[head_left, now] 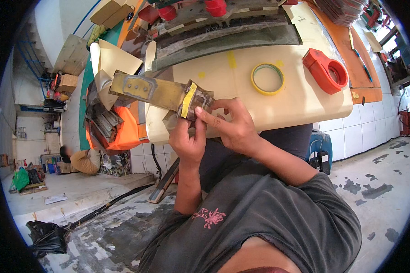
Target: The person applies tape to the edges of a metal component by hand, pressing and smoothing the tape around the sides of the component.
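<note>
A flat yellowish-brown strip lies across the table's near left edge, with a plate bearing three round studs at its far end. Its near end is wrapped in dark, glossy material, and a band of yellow tape runs over that wrap. From below, my left hand pinches the wrapped end. My right hand grips the same end from the right, thumb and index finger on the wrap. What the strip is for its kind, I cannot tell.
On the cream-covered table lie a yellow tape roll and a red tape dispenser. A long dark bar-shaped fixture spans the back. Orange sheeting and scraps hang at the left edge. Further left, a person crouches.
</note>
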`<act>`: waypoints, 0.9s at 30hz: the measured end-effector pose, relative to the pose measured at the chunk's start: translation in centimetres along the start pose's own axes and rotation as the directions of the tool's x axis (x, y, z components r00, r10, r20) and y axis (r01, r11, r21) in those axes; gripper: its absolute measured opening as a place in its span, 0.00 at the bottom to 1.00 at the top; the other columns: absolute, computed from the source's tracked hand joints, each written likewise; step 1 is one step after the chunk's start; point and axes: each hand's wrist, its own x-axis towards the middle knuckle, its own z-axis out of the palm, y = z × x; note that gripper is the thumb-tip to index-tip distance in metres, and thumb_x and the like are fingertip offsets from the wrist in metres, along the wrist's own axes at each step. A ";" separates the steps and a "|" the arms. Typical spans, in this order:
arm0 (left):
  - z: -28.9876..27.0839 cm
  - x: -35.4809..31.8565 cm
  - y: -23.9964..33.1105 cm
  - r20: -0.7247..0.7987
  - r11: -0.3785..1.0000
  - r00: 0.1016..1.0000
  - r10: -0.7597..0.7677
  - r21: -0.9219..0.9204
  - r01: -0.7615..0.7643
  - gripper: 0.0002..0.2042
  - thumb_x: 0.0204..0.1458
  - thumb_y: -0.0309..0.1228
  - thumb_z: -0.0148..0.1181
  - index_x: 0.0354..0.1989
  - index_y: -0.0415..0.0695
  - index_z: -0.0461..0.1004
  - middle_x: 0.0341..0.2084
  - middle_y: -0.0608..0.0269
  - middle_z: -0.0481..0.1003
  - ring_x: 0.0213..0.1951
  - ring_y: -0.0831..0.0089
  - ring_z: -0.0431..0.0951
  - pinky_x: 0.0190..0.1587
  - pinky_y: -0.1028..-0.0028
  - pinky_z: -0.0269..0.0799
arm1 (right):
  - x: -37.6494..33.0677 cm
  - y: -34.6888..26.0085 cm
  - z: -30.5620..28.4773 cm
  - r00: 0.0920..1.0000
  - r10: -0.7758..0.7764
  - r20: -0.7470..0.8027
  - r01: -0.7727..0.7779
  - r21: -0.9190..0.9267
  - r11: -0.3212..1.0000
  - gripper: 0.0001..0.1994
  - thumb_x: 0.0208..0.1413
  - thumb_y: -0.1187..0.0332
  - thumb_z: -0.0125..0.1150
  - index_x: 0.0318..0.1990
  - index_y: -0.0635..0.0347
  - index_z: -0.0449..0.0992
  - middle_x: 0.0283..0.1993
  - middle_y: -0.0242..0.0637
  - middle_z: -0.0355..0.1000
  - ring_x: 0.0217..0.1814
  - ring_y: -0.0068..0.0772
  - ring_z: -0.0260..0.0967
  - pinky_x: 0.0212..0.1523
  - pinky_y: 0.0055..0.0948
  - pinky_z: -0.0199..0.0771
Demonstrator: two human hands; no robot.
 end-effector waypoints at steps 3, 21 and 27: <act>0.1 0.1 0.1 -0.006 1.000 1.000 0.011 -0.007 -0.011 0.09 0.57 0.27 0.68 0.43 0.36 0.79 0.27 0.53 0.81 0.28 0.57 0.84 0.31 0.67 0.77 | 0.1 0.2 -0.6 1.000 -0.016 0.010 0.016 -0.031 0.999 0.28 0.49 0.78 0.62 0.60 0.47 0.81 0.48 0.42 0.73 0.45 0.45 0.71 0.45 0.39 0.74; -4.9 1.4 2.2 -0.064 0.995 0.997 -0.049 -0.086 0.043 0.09 0.61 0.27 0.61 0.40 0.33 0.83 0.26 0.56 0.83 0.26 0.76 0.79 0.31 0.73 0.74 | 4.4 2.6 -3.1 0.939 0.100 0.329 -0.253 0.463 0.850 0.28 0.59 0.56 0.69 0.64 0.59 0.73 0.65 0.42 0.73 0.69 0.45 0.66 0.69 0.43 0.63; -9.0 3.6 6.6 -0.180 0.774 0.901 -0.395 -0.593 0.221 0.18 0.58 0.32 0.61 0.46 0.25 0.78 0.38 0.48 0.81 0.38 0.70 0.81 0.45 0.69 0.77 | 6.0 0.7 -4.4 0.957 -0.097 0.273 -0.113 0.660 0.743 0.33 0.56 0.53 0.73 0.64 0.62 0.73 0.61 0.45 0.75 0.68 0.48 0.68 0.70 0.46 0.62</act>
